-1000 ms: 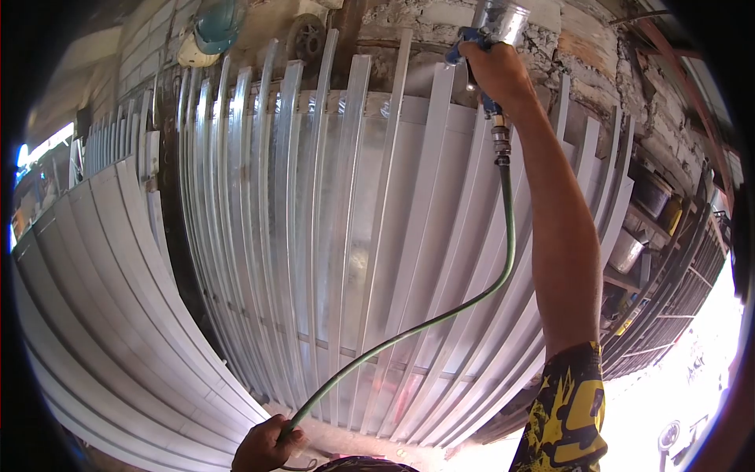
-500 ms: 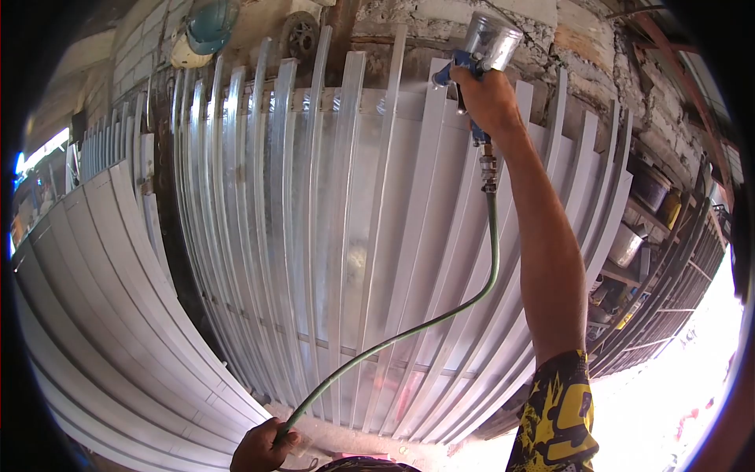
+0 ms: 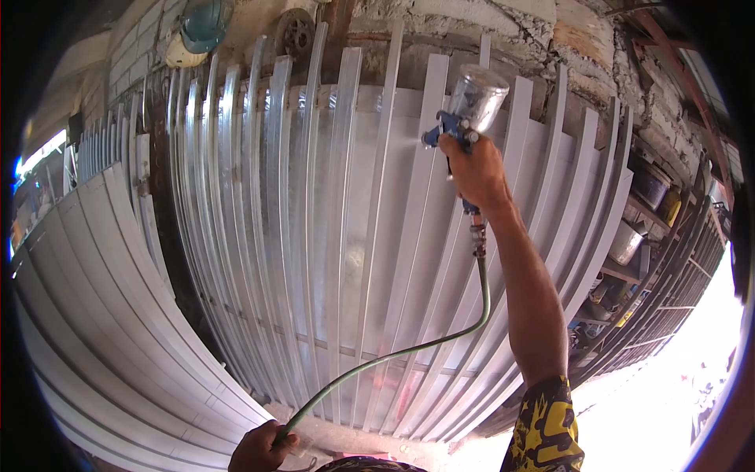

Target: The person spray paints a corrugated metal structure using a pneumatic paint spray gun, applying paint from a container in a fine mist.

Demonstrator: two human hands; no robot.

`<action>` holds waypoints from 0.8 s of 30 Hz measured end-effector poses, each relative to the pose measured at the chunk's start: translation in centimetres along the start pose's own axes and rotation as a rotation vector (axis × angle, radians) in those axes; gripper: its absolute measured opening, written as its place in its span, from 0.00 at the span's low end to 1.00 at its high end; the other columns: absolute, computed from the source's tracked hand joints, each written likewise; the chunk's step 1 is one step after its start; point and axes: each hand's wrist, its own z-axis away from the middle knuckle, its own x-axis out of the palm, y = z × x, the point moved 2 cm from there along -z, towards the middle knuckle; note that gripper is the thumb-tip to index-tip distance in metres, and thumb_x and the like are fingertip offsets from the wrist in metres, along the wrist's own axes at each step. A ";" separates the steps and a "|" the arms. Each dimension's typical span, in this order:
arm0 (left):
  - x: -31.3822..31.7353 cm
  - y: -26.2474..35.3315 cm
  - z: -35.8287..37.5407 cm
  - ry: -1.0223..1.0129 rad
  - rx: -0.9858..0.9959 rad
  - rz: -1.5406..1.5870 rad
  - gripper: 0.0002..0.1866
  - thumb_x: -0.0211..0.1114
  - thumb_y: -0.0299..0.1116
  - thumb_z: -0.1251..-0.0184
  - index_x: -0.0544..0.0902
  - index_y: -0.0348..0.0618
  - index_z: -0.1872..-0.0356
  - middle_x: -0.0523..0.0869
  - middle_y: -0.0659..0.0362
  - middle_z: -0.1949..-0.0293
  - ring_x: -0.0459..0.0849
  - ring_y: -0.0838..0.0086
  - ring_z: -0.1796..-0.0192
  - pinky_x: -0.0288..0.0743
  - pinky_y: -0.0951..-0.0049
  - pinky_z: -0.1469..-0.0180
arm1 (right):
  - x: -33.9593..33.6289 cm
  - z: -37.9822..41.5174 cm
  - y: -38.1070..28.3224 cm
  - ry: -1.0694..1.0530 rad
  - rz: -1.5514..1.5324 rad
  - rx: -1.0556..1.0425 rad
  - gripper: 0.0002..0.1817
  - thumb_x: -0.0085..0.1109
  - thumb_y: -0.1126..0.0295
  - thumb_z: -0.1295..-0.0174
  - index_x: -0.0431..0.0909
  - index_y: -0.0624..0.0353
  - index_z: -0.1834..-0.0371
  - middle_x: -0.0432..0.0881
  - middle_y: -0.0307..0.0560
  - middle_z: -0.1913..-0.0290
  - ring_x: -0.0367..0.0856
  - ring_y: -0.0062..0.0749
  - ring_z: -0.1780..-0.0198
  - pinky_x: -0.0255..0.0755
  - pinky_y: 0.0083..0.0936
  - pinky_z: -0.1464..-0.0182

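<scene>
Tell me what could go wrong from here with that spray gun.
The green hose passes in front of the metal strips and might rub them if swung. If the left hand loosens, the hose could sag. The spray gun, cup leaning, could drip if the right hand tips it.

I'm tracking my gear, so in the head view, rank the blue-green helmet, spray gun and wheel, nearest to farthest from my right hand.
1. Spray gun: held in the right hand.
2. Wheel: upper left, by the wall.
3. Blue-green helmet: farther left, past the wheel.
</scene>
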 end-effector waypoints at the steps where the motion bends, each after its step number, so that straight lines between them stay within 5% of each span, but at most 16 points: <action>1: 0.0 0.0 0.0 0.010 0.012 -0.004 0.16 0.68 0.46 0.31 0.82 0.41 0.63 0.82 0.50 0.73 0.83 0.52 0.68 0.75 0.57 0.62 | 0.4 0.6 0.5 -0.013 0.008 0.009 0.24 0.56 0.54 0.32 0.83 0.71 0.55 0.86 0.69 0.64 0.86 0.64 0.55 0.77 0.46 0.50; 16: 0.7 -1.8 -0.1 0.011 -0.033 -0.129 0.21 0.68 0.52 0.32 0.81 0.40 0.65 0.85 0.46 0.69 0.85 0.46 0.63 0.78 0.51 0.60 | 7.1 11.5 6.7 -0.203 0.009 0.155 0.22 0.56 0.56 0.29 0.77 0.60 0.40 0.86 0.65 0.67 0.86 0.63 0.58 0.76 0.49 0.54; 24: 0.6 -2.8 0.9 -0.004 -0.143 -0.153 0.19 0.68 0.52 0.32 0.84 0.44 0.62 0.86 0.48 0.65 0.86 0.46 0.59 0.80 0.52 0.57 | 10.9 17.6 9.9 -0.251 0.025 0.187 0.19 0.58 0.56 0.30 0.76 0.58 0.45 0.86 0.65 0.67 0.85 0.66 0.59 0.76 0.53 0.58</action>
